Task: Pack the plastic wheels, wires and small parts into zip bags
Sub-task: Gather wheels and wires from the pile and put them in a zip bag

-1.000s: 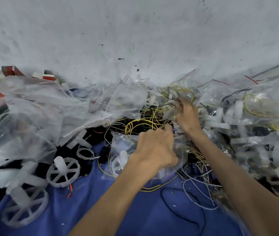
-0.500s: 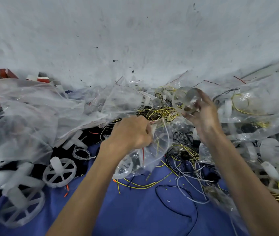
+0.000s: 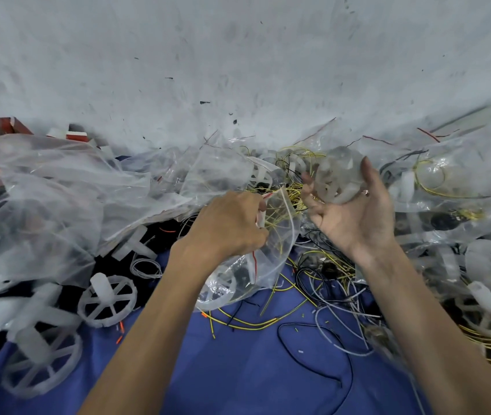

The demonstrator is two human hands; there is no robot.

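My left hand [image 3: 229, 226] grips the red-striped mouth of a clear zip bag [image 3: 271, 256], which holds a white wheel and some yellow wire. My right hand [image 3: 355, 211] is raised palm up just right of the bag's mouth and holds a translucent plastic wheel [image 3: 338, 178] between thumb and fingers. Loose yellow, white and black wires [image 3: 322, 298] lie on the blue cloth [image 3: 238, 372] below both hands. Two more white spoked wheels [image 3: 106, 298] [image 3: 40, 360] lie to the left.
Piles of clear plastic bags [image 3: 58, 193] fill the left, and filled bags of wheels and wire [image 3: 453, 187] crowd the right. A grey wall [image 3: 238, 55] rises behind. Red and white pieces [image 3: 70, 134] sit at the far left.
My right hand has come up out of the wire pile with a plastic wheel and turned palm up. My left hand has lifted the bag and moved it left and up.
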